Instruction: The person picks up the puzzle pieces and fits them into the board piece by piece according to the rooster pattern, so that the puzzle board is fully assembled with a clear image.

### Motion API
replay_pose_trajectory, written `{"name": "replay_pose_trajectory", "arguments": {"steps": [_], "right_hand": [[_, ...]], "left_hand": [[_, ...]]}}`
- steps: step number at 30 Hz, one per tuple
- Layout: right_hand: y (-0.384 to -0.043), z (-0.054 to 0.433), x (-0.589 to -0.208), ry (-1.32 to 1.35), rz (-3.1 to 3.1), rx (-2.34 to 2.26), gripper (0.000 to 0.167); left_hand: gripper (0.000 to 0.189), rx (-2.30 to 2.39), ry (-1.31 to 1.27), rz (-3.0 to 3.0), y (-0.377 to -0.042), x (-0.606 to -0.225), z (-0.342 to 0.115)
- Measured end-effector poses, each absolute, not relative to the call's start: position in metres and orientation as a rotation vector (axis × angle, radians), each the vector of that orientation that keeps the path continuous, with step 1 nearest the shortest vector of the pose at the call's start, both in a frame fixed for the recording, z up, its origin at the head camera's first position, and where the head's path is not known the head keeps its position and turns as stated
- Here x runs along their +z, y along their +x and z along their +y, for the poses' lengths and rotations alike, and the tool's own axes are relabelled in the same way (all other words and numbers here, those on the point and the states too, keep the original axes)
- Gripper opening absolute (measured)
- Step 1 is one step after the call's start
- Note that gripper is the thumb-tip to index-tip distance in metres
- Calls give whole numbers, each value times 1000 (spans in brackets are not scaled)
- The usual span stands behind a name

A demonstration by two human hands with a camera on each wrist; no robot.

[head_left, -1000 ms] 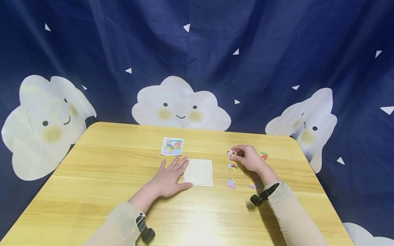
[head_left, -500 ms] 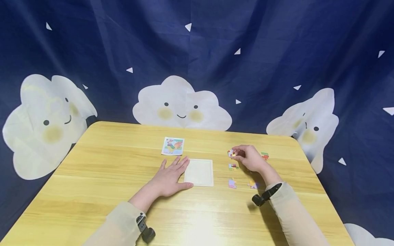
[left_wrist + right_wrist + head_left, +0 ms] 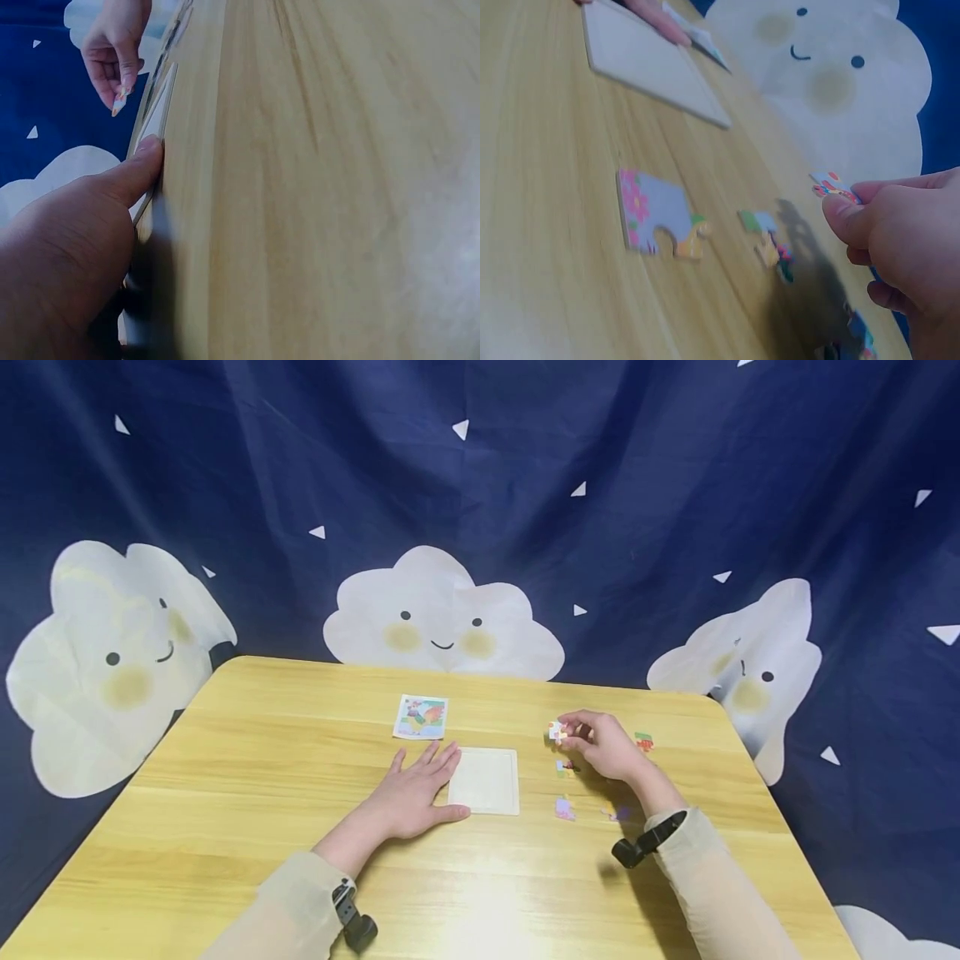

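A jigsaw puzzle piece (image 3: pixel 557 732) with red spots is pinched between the thumb and forefinger of my right hand (image 3: pixel 606 747). In the right wrist view the puzzle piece (image 3: pixel 833 184) hangs above the table. My left hand (image 3: pixel 411 797) lies with spread fingers at the left side of a square white puzzle tray (image 3: pixel 483 782), its thumb and fingertips on the edge. Below the right hand lies a piece with green and yellow (image 3: pixel 566 768). Nearer to me are a lilac piece (image 3: pixel 565 808) and a yellow and purple piece (image 3: pixel 617 812). The right hand partly hides others.
A square picture card (image 3: pixel 421 717) showing a colourful hen lies behind the tray. A red and green puzzle piece (image 3: pixel 644 742) rests right of the right hand. The wooden table (image 3: pixel 300 727) ends at a dark blue curtain (image 3: pixel 510 460) with white clouds.
My right hand has lifted the red-spotted puzzle piece off the table and shifted slightly left with it. The left hand stays in place on the tray's edge.
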State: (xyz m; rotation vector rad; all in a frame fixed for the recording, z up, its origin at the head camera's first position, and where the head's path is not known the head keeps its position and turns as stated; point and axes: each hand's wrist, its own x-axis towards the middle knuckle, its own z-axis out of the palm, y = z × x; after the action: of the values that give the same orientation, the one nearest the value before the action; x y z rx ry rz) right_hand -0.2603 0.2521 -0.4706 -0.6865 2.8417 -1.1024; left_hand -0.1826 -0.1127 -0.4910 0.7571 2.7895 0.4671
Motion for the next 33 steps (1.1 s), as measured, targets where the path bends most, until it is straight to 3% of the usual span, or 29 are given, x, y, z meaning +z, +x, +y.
{"name": "replay_pose_trajectory", "arguments": {"steps": [13, 33], "right_hand": [[-255, 228, -454, -718, 2803, -1190, 30], [-241, 203, -463, -705, 2699, -1274, 31]], "left_hand": [[99, 458, 735, 2773, -185, -487, -112], [97, 471, 741, 2756, -182, -487, -112]]}}
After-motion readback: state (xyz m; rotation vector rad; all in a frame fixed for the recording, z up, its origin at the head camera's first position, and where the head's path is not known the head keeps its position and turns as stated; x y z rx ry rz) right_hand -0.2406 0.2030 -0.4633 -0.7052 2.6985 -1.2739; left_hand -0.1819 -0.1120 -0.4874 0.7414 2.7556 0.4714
